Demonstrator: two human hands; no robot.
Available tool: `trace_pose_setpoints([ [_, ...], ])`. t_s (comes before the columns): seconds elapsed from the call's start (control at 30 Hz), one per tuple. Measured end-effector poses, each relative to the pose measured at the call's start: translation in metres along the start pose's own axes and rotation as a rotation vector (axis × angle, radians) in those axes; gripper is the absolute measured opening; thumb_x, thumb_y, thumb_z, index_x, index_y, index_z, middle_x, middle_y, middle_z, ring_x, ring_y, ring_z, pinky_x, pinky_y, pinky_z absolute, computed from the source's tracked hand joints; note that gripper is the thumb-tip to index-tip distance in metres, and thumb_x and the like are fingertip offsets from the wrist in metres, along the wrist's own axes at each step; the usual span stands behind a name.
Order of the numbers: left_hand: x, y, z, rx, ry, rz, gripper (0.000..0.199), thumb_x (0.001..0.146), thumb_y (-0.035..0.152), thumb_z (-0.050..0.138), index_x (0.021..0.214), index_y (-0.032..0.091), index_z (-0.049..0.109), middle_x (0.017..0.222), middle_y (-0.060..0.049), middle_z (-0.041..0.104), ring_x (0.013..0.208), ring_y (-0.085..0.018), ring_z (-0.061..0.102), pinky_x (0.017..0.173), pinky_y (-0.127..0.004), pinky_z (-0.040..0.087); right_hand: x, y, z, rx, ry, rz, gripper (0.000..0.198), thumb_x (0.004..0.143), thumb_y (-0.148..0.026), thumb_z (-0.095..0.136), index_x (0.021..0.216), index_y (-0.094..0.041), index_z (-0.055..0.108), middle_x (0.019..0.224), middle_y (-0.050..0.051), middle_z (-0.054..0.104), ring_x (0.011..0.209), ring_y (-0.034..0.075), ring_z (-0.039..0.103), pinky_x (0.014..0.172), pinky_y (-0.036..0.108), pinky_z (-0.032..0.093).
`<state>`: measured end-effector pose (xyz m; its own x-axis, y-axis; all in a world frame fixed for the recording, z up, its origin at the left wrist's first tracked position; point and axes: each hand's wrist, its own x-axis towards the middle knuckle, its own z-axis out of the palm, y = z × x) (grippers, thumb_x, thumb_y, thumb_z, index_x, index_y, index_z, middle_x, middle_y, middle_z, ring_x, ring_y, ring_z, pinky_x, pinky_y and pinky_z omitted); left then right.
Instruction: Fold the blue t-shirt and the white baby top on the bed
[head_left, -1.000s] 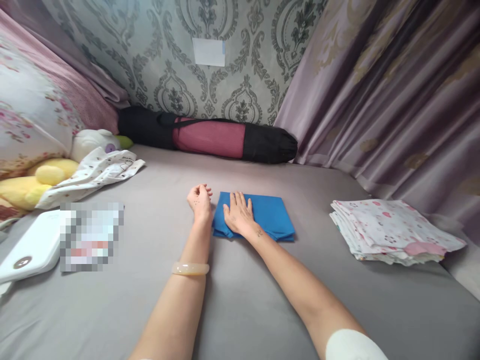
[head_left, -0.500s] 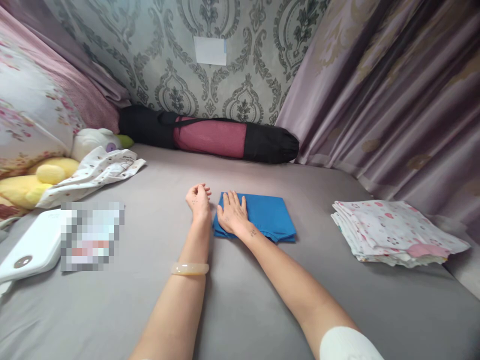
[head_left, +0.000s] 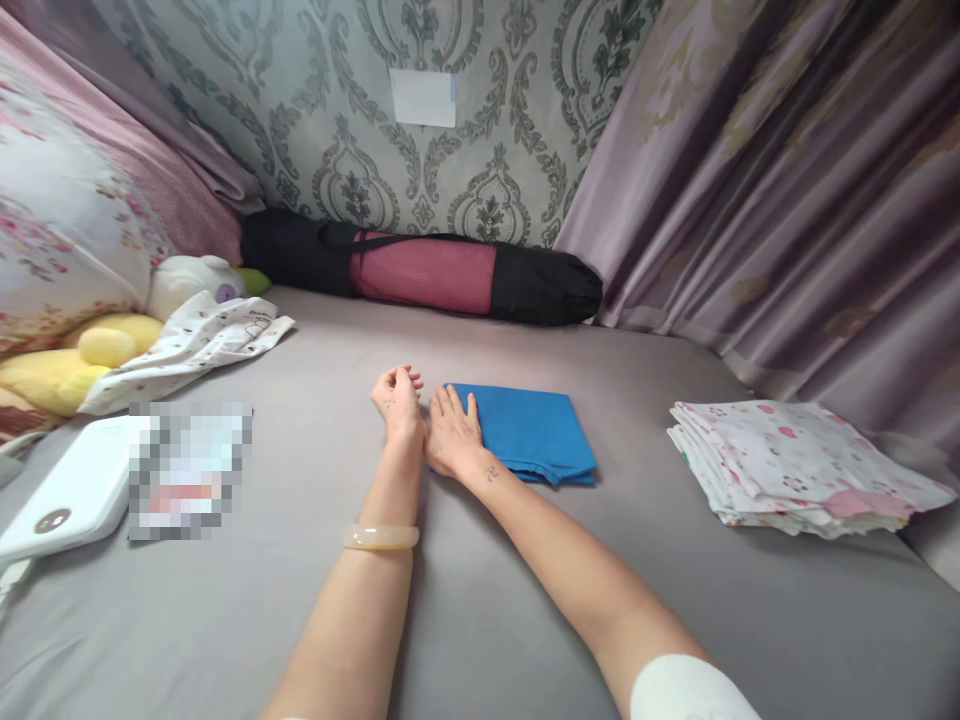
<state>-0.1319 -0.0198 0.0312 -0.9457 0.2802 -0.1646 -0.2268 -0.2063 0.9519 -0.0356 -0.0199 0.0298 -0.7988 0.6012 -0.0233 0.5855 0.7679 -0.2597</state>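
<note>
A blue folded cloth (head_left: 532, 425), perhaps a garment, lies flat on the grey bed sheet in the middle. My right hand (head_left: 454, 430) rests palm down along its left edge, fingers stretched out, covering that edge. Just to the left, my left hand (head_left: 397, 400) is raised on its side with the fingers curled in loosely. Nothing shows in it, and the heel of my right hand is close against its wrist. A pale bangle (head_left: 381, 538) circles my left forearm.
To the right sits a stack of folded printed cloths (head_left: 802, 465). A white power bank (head_left: 82, 480) and a blurred-out flat object (head_left: 191, 470) lie at the left, near plush toys (head_left: 97, 350). Along the patterned wall stretches a long black and maroon bag (head_left: 424, 272).
My right hand has slid left over the blue folded cloth to its left edge, nearer my left hand. The left hand has stayed almost still.
</note>
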Motion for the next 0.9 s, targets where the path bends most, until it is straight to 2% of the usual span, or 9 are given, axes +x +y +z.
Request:
trace_pose_setpoints([
  [0.17, -0.002, -0.002, 0.0, 0.03, -0.029, 0.029, 0.018, 0.074, 0.026, 0.05, 0.082, 0.014, 0.06, 0.07, -0.001, 0.061, 0.056, -0.009, 0.057, 0.053, -0.02, 0.04, -0.002, 0.002, 0.001, 0.057, 0.044, -0.005, 0.059, 0.097, -0.032, 0.027, 0.146, 0.0, 0.033, 0.156, 0.018, 0.025, 0.147, 0.027, 0.013, 0.118, 0.05, 0.004],
  [0.33, -0.003, -0.005, 0.001, 0.046, -0.079, 0.051, 0.019, 0.075, 0.026, 0.049, 0.083, 0.014, 0.06, 0.071, -0.001, 0.062, 0.056, -0.01, 0.058, 0.053, -0.02, 0.04, -0.006, 0.012, -0.004, 0.147, 0.073, 0.01, 0.055, 0.099, -0.031, 0.022, 0.147, -0.007, 0.034, 0.157, 0.012, 0.026, 0.147, 0.02, 0.016, 0.119, 0.042, 0.009],
  [0.4, -0.005, -0.008, 0.003, 0.062, -0.128, 0.08, 0.018, 0.077, 0.027, 0.05, 0.084, 0.014, 0.061, 0.072, -0.002, 0.063, 0.058, -0.011, 0.059, 0.054, -0.021, 0.042, -0.009, 0.022, -0.007, 0.142, 0.104, 0.045, 0.055, 0.099, -0.031, 0.022, 0.148, -0.008, 0.033, 0.158, 0.011, 0.025, 0.147, 0.02, 0.016, 0.119, 0.042, 0.01],
  [0.47, -0.009, -0.011, 0.007, 0.126, -0.242, 0.14, 0.019, 0.079, 0.027, 0.051, 0.085, 0.015, 0.063, 0.074, -0.004, 0.066, 0.063, -0.013, 0.062, 0.06, -0.023, 0.046, -0.014, 0.036, -0.01, 0.097, 0.136, 0.089, 0.055, 0.099, -0.03, 0.023, 0.148, -0.007, 0.033, 0.158, 0.012, 0.025, 0.147, 0.021, 0.015, 0.119, 0.044, 0.008],
  [0.57, -0.02, -0.021, 0.013, 0.362, -0.456, 0.331, 0.019, 0.081, 0.023, 0.049, 0.089, 0.017, 0.066, 0.084, -0.007, 0.071, 0.08, -0.018, 0.067, 0.078, -0.03, 0.052, -0.02, 0.057, -0.013, 0.001, 0.147, 0.147, 0.056, 0.099, -0.031, 0.025, 0.148, -0.005, 0.031, 0.158, 0.014, 0.022, 0.147, 0.023, 0.012, 0.119, 0.045, 0.005],
  [0.67, -0.031, -0.032, 0.018, 0.71, -0.668, 0.599, 0.032, 0.081, 0.012, 0.045, 0.104, 0.017, 0.066, 0.107, -0.012, 0.07, 0.104, -0.021, 0.064, 0.096, -0.035, 0.047, -0.024, 0.072, -0.014, -0.054, 0.111, 0.182, 0.057, 0.099, -0.03, 0.025, 0.149, -0.004, 0.028, 0.158, 0.015, 0.021, 0.147, 0.024, 0.012, 0.118, 0.047, 0.005],
  [0.73, -0.036, -0.039, 0.019, 0.917, -0.785, 0.728, 0.043, 0.077, 0.007, 0.045, 0.116, 0.013, 0.061, 0.121, -0.015, 0.065, 0.116, -0.023, 0.058, 0.103, -0.037, 0.042, -0.025, 0.076, -0.013, -0.055, 0.074, 0.193, 0.057, 0.098, -0.029, 0.023, 0.15, -0.004, 0.027, 0.158, 0.014, 0.021, 0.147, 0.024, 0.013, 0.118, 0.048, 0.004],
  [0.8, -0.038, -0.044, 0.018, 1.062, -0.843, 0.805, 0.05, 0.076, 0.005, 0.044, 0.124, 0.009, 0.055, 0.13, -0.018, 0.059, 0.126, -0.025, 0.051, 0.109, -0.04, 0.036, -0.026, 0.077, -0.013, -0.049, 0.052, 0.196, 0.058, 0.098, -0.028, 0.023, 0.15, -0.003, 0.026, 0.158, 0.014, 0.021, 0.147, 0.025, 0.014, 0.119, 0.048, 0.004],
  [0.9, -0.039, -0.047, 0.016, 1.176, -0.861, 0.848, 0.051, 0.08, 0.007, 0.041, 0.13, 0.008, 0.05, 0.138, -0.017, 0.053, 0.134, -0.026, 0.043, 0.113, -0.043, 0.03, -0.025, 0.076, -0.011, -0.049, 0.048, 0.198, 0.058, 0.098, -0.028, 0.022, 0.151, -0.003, 0.025, 0.159, 0.013, 0.02, 0.147, 0.025, 0.013, 0.119, 0.048, 0.004],
])
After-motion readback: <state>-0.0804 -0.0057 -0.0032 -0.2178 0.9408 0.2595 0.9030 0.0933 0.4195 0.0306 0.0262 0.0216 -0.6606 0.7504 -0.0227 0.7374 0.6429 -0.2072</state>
